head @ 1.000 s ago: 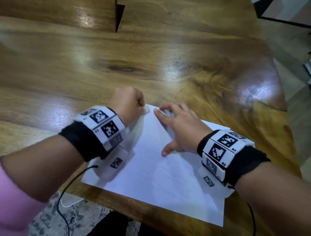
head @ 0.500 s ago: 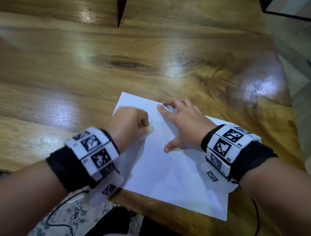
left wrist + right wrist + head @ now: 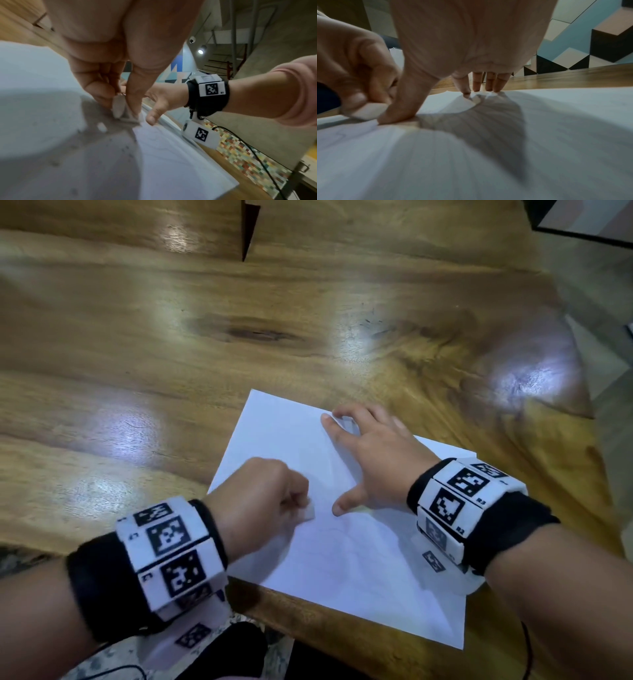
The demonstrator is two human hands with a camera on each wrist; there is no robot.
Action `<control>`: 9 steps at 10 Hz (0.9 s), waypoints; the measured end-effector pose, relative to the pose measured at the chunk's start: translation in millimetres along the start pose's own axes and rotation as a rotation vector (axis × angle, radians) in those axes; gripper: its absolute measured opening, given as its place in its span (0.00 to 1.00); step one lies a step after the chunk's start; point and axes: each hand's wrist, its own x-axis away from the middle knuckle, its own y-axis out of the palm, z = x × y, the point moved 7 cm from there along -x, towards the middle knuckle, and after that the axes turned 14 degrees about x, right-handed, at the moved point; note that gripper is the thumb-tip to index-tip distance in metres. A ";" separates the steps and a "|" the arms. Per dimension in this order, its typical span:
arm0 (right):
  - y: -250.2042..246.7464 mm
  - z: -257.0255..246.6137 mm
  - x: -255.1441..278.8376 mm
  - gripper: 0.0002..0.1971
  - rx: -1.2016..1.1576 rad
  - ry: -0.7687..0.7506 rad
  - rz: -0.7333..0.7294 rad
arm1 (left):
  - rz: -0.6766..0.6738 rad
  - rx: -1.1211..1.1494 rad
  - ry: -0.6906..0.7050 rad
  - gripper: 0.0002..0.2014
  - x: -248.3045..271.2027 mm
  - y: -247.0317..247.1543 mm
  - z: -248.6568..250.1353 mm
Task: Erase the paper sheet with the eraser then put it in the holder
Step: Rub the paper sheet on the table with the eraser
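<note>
A white paper sheet point(image 3: 359, 559) lies at the near edge of the wooden table point(image 3: 171, 371). My left hand point(image 3: 260, 498) is curled in a fist and pinches a small white eraser point(image 3: 308, 512) down against the sheet; the eraser point(image 3: 120, 108) shows between thumb and fingers in the left wrist view, and again point(image 3: 366, 111) in the right wrist view. My right hand point(image 3: 373, 453) lies spread on the paper point(image 3: 471, 148), with its fingertips point(image 3: 477, 88) and thumb pressing the sheet flat. Faint pencil lines remain on the paper point(image 3: 163, 148). No holder is in view.
Eraser crumbs point(image 3: 102, 127) lie on the sheet near my left hand. A dark notch point(image 3: 250, 231) cuts the table's far side. Patterned floor point(image 3: 248, 152) and a black cable point(image 3: 254, 155) show beyond the table's near edge.
My left hand has drawn the eraser back toward me across the sheet, from its far corner to the middle. The right hand has stayed pressed on the paper.
</note>
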 end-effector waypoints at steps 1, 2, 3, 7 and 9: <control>-0.1 -0.2 -0.1 0.60 -0.001 0.001 0.003 | 0.035 0.024 -0.066 0.05 -11.6 -20.7 -10.2; -0.2 -0.3 0.4 0.60 -0.009 0.002 0.009 | 0.234 0.029 -0.098 0.06 -36.9 -58.2 -20.3; -0.4 0.2 0.3 0.60 -0.007 0.004 0.008 | 0.239 -0.020 -0.058 0.04 -34.2 -52.5 -17.6; 0.4 0.7 -0.5 0.61 -0.006 -0.004 0.005 | 0.165 -0.070 0.005 0.02 -20.4 -28.6 -20.8; 0.7 0.3 -0.2 0.61 0.007 -0.001 0.006 | -0.104 -0.006 0.116 0.03 6.0 15.7 -6.6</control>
